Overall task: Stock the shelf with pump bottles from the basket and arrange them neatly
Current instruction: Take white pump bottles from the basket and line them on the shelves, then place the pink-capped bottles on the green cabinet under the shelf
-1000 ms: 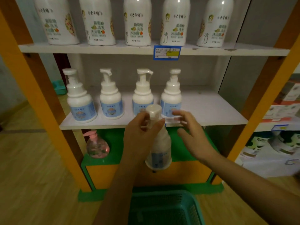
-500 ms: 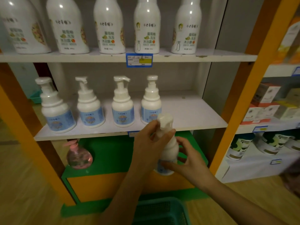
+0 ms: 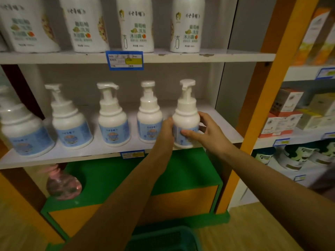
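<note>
The left hand (image 3: 165, 132) and right hand (image 3: 208, 132) clasp the pump bottle (image 3: 186, 113) at the shelf (image 3: 223, 131) edge; slide it back level with the 4 other bottles (image 3: 112, 122), label forward.

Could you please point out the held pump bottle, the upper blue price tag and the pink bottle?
held pump bottle (image 3: 186, 115): head view, white shoulder.
upper blue price tag (image 3: 124, 60): head view, centre.
pink bottle (image 3: 62, 186): head view, round body.

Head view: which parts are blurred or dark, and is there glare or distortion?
Head view: dim light overall; the rightmost pump bottle is fairly sharp; the pink bottle and the basket at the dark lower edge are blurred; a small glare spot sits on a tall white bottle; the orange post leans, wide-angle distortion.
</note>
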`<action>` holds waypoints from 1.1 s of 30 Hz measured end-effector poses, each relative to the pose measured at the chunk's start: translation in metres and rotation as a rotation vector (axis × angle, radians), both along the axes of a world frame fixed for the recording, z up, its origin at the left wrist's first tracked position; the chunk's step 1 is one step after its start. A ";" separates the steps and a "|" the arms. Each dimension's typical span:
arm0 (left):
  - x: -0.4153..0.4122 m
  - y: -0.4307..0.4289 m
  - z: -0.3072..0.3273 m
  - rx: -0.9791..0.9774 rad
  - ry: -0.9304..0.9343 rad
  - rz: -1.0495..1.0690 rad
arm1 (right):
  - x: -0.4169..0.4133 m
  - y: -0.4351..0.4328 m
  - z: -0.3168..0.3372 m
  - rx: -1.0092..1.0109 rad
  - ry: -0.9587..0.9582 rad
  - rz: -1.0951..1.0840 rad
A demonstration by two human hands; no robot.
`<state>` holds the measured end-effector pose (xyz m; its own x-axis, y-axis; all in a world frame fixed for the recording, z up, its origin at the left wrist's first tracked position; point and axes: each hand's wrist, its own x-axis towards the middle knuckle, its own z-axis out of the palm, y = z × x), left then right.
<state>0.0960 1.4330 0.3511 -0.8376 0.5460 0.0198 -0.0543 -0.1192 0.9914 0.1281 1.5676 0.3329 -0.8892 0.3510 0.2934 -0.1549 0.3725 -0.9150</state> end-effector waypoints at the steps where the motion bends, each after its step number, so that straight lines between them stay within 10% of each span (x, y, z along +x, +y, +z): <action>1: -0.008 0.007 0.000 0.027 -0.035 0.018 | -0.006 0.004 -0.002 -0.002 -0.010 -0.005; 16: -0.010 0.037 0.014 0.105 -0.151 0.100 | -0.040 0.017 -0.008 0.047 -0.092 -0.016; 24: -0.002 -0.014 -0.040 -0.182 0.605 0.333 | 0.008 -0.038 -0.047 0.261 0.193 -0.404; 33: 0.030 -0.131 -0.136 -0.408 0.518 0.345 | 0.061 -0.115 -0.139 0.230 -0.014 -0.176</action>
